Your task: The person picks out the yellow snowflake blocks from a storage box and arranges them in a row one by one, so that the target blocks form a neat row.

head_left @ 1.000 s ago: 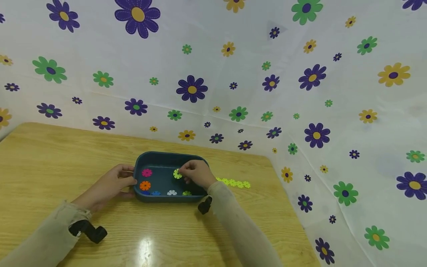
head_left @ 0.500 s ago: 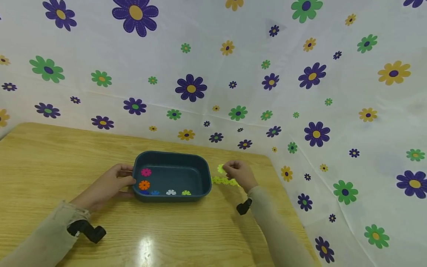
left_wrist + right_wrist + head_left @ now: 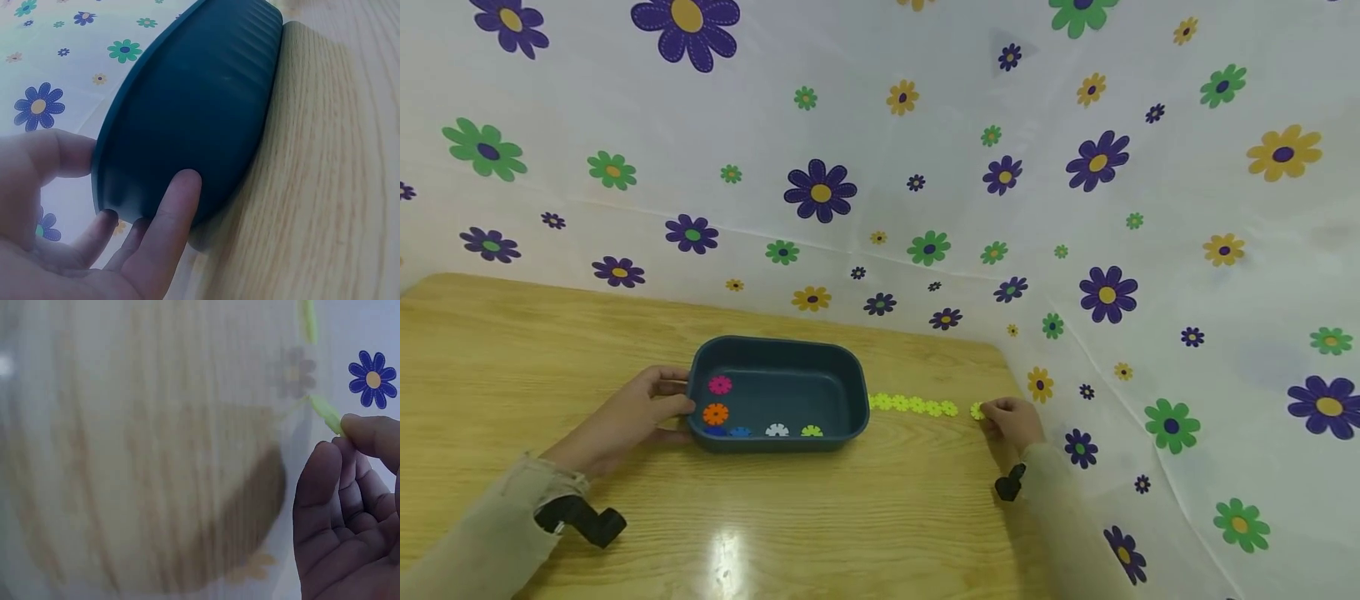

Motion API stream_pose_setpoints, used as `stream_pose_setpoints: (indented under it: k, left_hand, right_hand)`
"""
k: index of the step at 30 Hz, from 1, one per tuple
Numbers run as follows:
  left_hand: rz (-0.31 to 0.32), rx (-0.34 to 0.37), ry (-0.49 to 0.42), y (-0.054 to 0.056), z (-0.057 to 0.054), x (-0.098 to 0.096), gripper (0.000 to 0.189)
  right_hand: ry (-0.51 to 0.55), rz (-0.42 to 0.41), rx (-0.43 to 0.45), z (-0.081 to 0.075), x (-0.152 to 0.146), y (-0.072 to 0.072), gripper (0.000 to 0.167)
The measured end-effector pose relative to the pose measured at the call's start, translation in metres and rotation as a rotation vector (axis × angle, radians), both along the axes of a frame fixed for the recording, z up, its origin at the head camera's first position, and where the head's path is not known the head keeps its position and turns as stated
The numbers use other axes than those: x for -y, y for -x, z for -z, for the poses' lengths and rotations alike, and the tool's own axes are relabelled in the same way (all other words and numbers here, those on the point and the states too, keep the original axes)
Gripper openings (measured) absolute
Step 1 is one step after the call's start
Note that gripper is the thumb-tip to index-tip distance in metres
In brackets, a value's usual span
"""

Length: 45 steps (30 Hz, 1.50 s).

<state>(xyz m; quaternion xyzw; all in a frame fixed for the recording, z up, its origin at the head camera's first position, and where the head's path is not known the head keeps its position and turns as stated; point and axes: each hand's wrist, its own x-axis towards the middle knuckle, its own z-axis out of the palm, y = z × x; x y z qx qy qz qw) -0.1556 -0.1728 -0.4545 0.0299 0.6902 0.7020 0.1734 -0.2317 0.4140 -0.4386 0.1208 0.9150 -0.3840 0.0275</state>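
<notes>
A dark blue-green plastic tray [image 3: 778, 446] stands on the wooden table. My left hand [image 3: 621, 417] grips its left end, fingers against the outer wall [image 3: 181, 112] and one digit at the rim. To the right of the tray runs a row of several yellow-green notched plastic discs [image 3: 917, 405], edge to edge. Beyond the row's right end, my right hand [image 3: 1015, 421] pinches another yellow-green notched disc [image 3: 976, 411] between thumb and finger, a gap from the row. In the right wrist view the pinched disc [image 3: 326, 414] shows edge-on at the fingertips.
Inside the tray lie a pink disc [image 3: 720, 385], an orange disc [image 3: 716, 414], a white disc [image 3: 777, 430], a yellow-green disc [image 3: 812, 432] and blue discs [image 3: 741, 432]. A flower-patterned sheet [image 3: 850, 125] hangs behind and right of the table [image 3: 820, 517].
My right hand has come out of the tray with the yellow-green notched disc and passed over the row to beyond its right end. My left hand still grips the tray.
</notes>
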Motion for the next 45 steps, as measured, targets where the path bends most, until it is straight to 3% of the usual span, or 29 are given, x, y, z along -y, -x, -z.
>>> stream_pose_setpoints:
  k: [7, 17, 23, 27, 31, 39, 45]
  left_hand:
    - [-0.002, 0.002, 0.024, 0.000, 0.003, 0.003, 0.067]
    - [0.005, -0.009, 0.030, 0.002, 0.001, 0.003, 0.066]
    - [0.003, -0.007, 0.029, 0.001, -0.001, 0.002, 0.065]
    - [0.008, -0.008, 0.028, 0.000, -0.001, 0.002, 0.066]
    - [0.007, -0.003, 0.022, 0.000, -0.001, 0.003, 0.066]
    - [0.003, -0.007, 0.028, -0.002, -0.003, 0.005, 0.066]
    - [0.017, -0.006, 0.035, -0.002, -0.004, 0.003, 0.067]
  right_hand:
    - [-0.003, -0.033, 0.024, 0.011, 0.003, 0.010, 0.031]
    - [-0.175, -0.097, 0.036, 0.015, 0.007, 0.015, 0.031]
    - [-0.188, -0.100, 0.038, 0.012, 0.010, 0.015, 0.033]
    - [-0.135, -0.051, 0.004, 0.008, 0.017, 0.012, 0.032]
    - [-0.079, -0.079, -0.048, -0.008, 0.049, 0.008, 0.032]
    - [-0.099, -0.371, -0.112, -0.042, 0.152, -0.002, 0.021]
    - [-0.050, -0.534, -0.160, -0.051, 0.211, -0.012, 0.010]
